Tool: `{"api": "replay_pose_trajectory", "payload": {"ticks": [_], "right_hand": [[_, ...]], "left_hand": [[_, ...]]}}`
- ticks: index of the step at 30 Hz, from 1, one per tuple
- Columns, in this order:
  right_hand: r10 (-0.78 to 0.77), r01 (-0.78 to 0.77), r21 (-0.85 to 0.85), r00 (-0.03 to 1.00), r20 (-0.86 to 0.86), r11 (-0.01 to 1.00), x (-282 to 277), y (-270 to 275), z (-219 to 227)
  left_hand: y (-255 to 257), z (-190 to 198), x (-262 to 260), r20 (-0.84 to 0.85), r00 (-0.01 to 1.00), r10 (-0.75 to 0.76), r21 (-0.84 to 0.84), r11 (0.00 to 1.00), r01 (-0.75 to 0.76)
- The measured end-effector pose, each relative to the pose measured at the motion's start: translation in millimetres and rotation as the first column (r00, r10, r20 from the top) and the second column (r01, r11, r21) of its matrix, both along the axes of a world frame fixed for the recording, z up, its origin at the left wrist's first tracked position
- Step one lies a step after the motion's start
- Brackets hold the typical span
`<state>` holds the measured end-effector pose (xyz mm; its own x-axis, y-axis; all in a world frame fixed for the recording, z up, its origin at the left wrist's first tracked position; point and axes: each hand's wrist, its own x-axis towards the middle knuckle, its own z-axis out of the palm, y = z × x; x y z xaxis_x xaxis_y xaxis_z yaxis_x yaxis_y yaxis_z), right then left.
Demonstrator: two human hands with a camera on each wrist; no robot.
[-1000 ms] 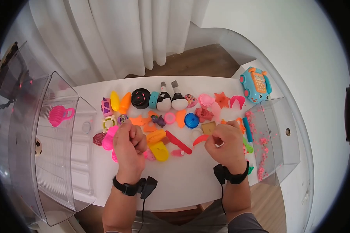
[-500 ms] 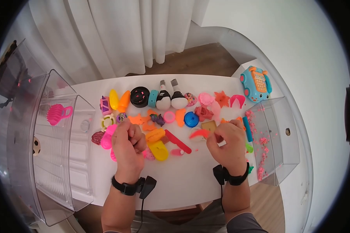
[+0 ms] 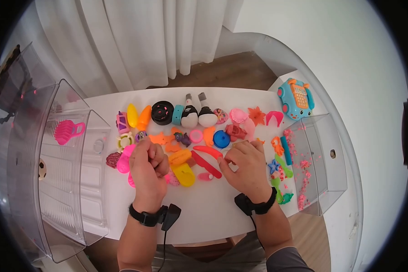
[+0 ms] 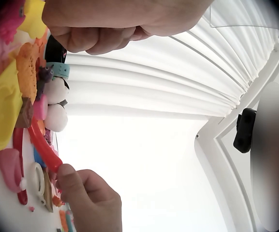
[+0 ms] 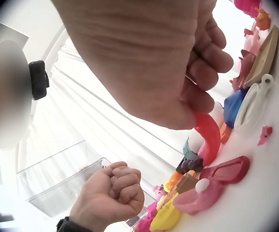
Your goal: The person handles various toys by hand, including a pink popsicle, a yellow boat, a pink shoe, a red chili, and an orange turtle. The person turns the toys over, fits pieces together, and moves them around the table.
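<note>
Between thumb and fingertips, my right hand (image 3: pixel 250 168) pinches one end of a slim, curved red toy piece (image 3: pixel 207 151). Its free end points left, over the flat red strip (image 3: pixel 207 165) on the table in the head view. In the right wrist view the curved red toy piece (image 5: pixel 209 137) hangs below the fingertips. My left hand (image 3: pixel 148 174) is held in a fist above the left part of the toys, with nothing showing in it. Right beside it lie a yellow toy piece (image 3: pixel 184 175), an orange one (image 3: pixel 180 157) and bright pink pieces (image 3: pixel 124 162).
Toys in rows cover the white table (image 3: pixel 204 217). Clear plastic bins stand at left (image 3: pixel 84 181) and right (image 3: pixel 333 186); the right one holds pink bits. A blue toy telephone (image 3: pixel 296 99) sits at the back right. A pink scoop-like toy (image 3: pixel 69 132) shows at the left bin.
My right hand has moved left with the curved red toy piece, lifting it from its spot near the tan square. Green and blue toys at the right are uncovered. The left hand stays about still.
</note>
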<state>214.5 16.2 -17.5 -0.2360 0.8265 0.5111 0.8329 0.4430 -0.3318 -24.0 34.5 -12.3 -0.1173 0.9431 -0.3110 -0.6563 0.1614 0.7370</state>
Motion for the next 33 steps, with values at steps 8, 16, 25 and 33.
{"api": "replay_pose_trajectory", "payload": {"ticks": [8,16,25,33], "right_hand": [[0.013,-0.011,-0.06,0.999,0.039,0.998,-2,-2,-3],[0.105,-0.105,-0.095,0.994,-0.007,0.99,-3,-5,6],[0.226,-0.23,-0.295,0.973,-0.051,0.927,-18,-21,6],[0.236,-0.223,-0.256,0.972,0.019,0.941,-20,-22,-3]], "left_hand": [[0,-1,0,0.015,1.0,0.019,-0.008,1.0,-0.019],[1,-1,0,0.006,1.0,0.017,-0.003,1.0,-0.017],[1,-2,1,0.007,1.0,0.01,-0.002,1.0,-0.01],[0,-1,3,-0.027,0.999,-0.025,-0.003,1.0,0.025]]}}
